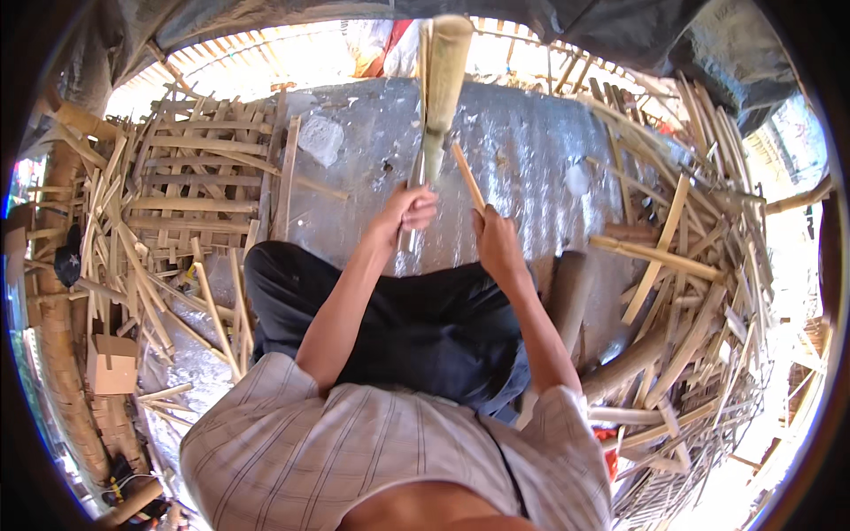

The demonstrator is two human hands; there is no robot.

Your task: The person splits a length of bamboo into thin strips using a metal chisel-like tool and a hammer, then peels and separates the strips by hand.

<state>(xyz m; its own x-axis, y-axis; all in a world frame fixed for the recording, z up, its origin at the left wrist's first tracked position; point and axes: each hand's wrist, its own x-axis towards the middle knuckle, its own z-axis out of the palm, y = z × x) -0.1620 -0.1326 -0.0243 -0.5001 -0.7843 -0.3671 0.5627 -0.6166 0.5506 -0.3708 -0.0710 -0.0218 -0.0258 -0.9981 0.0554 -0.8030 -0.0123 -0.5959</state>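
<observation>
While the left hand [405,212] grips the lower end of an upright bamboo pole [441,88], fingers wrapped shut, the right hand [496,239] clenches a thin bamboo stick [468,177] — likely a splint, blurred — just right of the pole. Bamboo strips [673,265] litter both sides — grey mat [531,150] beyond.

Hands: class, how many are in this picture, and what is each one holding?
2. The left hand grips the base of the upright bamboo pole; the right hand holds a thin bamboo stick beside it.
</observation>
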